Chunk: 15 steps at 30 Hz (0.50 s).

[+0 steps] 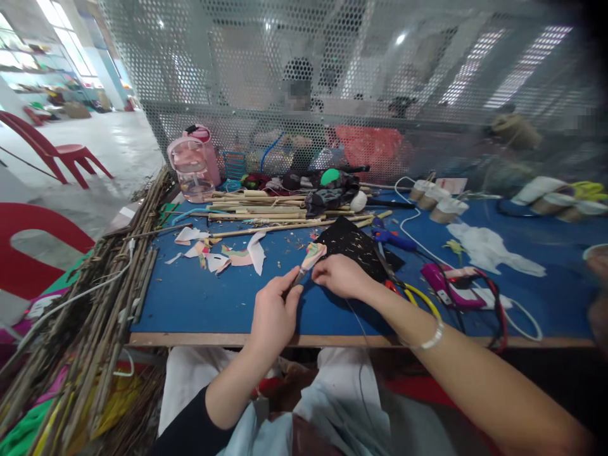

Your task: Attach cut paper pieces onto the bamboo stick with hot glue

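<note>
My left hand (275,307) is closed around a thin stick whose upper end carries a bit of patterned cloth (314,254) in pink, yellow and green. A thin band is wound just below that cloth. Close beside it, my right hand (342,277) has its fingers pinched together; what they hold is too small to make out. A fine dark thread (357,320) hangs below the right wrist toward my lap. Behind the right hand lies a black cloth (349,244) with pale specks. Torn patterned scraps (240,256) lie on the blue tabletop (199,304).
Bamboo sticks (266,212) and a blue glue gun (392,237) lie at the back. Scissors (418,301) and a purple device (453,288) with cables are on the right. Long twigs (102,316) line the left edge. Perforated metal mesh (247,82) stands behind.
</note>
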Motion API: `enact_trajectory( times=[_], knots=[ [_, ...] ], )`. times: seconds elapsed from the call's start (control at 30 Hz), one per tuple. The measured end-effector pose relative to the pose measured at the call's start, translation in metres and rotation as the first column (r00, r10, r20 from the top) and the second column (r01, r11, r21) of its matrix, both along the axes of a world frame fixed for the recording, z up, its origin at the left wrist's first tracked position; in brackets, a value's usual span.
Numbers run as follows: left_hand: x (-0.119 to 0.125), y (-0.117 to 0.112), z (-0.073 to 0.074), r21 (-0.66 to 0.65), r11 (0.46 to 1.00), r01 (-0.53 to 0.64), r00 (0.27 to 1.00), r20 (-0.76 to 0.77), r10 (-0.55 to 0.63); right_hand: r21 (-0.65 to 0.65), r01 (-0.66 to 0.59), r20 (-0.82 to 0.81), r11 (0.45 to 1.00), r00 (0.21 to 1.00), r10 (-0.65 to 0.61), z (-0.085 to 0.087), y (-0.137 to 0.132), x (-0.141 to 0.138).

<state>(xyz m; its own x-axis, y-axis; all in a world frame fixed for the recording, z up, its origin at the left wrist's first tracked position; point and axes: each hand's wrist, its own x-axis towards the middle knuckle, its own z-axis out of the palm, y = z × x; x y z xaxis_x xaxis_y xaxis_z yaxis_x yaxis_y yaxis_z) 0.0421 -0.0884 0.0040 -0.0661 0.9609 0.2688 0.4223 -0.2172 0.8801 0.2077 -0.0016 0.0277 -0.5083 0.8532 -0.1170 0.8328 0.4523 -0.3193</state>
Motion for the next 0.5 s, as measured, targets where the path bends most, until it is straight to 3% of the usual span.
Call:
enact_trajectory(
  times=[0.13, 0.23, 0.37, 0.5],
  knots=[
    [0.002, 0.001, 0.001, -0.063, 0.997, -0.051, 0.998, 0.021, 0.053, -0.037, -0.141, 0.037, 0.989, 0.989, 0.142, 0.037, -0.045, 0.017],
    [0.004, -0.001, 0.001, -0.089, 0.995, -0.052, 0.999, 0.004, 0.053, 0.037, -0.251, 0.003, 0.967, 0.968, 0.251, 0.065, -0.057, 0.012],
    [0.008, -0.004, 0.000, -0.064, 0.998, -0.007, 0.999, -0.049, 0.003, 0.185, -0.350, -0.039, 0.918, 0.931, 0.362, 0.087, -0.038, -0.006],
    [0.009, -0.005, -0.002, -0.052, 0.998, -0.031, 0.995, -0.094, 0.026, 0.232, -0.311, -0.014, 0.922, 0.946, 0.323, 0.088, -0.009, -0.024]
  ],
)
